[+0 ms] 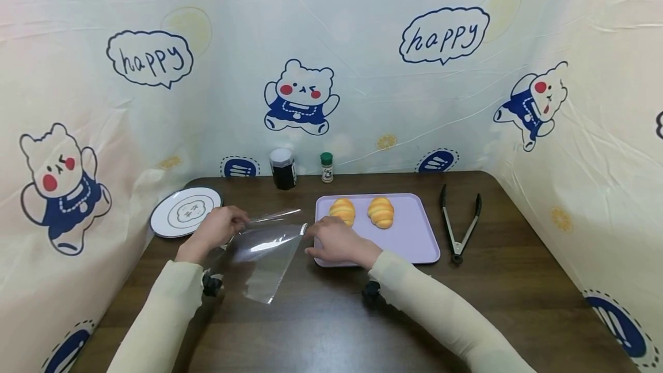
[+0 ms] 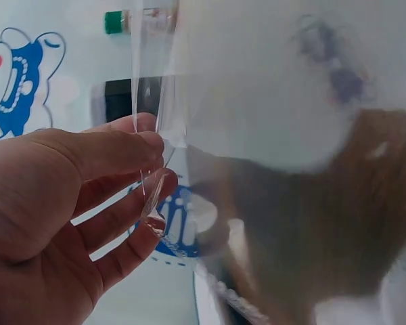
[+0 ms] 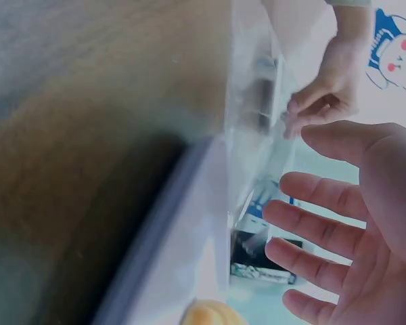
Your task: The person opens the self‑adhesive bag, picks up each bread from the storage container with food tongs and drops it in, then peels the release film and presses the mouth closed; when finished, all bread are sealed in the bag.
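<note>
A clear plastic bag hangs above the table's left-centre part. My left hand pinches its upper left edge; in the left wrist view the thumb and fingertips hold the thin film. My right hand is beside the bag's right edge, over the near left corner of a lilac tray. Its fingers are spread and fairly straight in the right wrist view, with nothing gripped. Two croissant-shaped rolls, a left roll and a right roll, lie on the tray.
A white plate with a printed design stands at the table's far left. Along the back are a dark jar with a pale lid and a small green-capped bottle. Black-tipped tongs lie spread right of the tray. Printed cloth surrounds the table.
</note>
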`<state>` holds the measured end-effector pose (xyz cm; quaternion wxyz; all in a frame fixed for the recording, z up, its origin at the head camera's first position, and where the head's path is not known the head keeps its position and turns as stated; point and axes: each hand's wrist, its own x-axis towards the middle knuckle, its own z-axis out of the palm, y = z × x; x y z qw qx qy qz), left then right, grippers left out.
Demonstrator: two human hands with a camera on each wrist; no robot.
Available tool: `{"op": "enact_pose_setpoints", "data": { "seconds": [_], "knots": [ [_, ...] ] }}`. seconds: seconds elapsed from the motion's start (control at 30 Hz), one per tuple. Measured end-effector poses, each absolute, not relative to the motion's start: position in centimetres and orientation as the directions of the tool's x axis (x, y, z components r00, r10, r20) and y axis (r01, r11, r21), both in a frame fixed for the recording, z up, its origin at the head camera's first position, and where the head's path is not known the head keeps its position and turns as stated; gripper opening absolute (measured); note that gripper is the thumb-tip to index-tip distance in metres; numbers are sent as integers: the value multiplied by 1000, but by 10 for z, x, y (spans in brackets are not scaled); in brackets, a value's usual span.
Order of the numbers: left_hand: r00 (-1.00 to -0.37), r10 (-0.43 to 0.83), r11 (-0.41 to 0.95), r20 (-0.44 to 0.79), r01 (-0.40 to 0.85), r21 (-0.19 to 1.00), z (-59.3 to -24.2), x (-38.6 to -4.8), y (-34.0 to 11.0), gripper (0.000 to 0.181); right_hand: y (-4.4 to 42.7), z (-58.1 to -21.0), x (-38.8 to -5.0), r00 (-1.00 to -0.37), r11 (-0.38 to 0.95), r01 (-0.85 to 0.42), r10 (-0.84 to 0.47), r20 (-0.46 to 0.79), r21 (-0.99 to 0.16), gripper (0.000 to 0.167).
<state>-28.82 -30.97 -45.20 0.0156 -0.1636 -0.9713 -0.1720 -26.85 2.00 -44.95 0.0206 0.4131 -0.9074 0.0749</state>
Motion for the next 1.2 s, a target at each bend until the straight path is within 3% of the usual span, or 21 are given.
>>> {"op": "enact_pose_setpoints", "data": {
  "seconds": [0.67,0.93,1.2],
  "knots": [
    [-908,361,820,211,417,392,-418,-280,-296,20,61,-417,-283,-781,688,-607,-609,138,-398,35],
    [-868,429,773,250,496,394,-403,-274,-269,20,66,-419,-288,-784,669,-591,-608,127,-451,43],
    [-866,449,750,220,499,433,-400,-273,-249,23,63,-418,-287,-754,612,-572,-654,57,-546,44]
  ]
}}
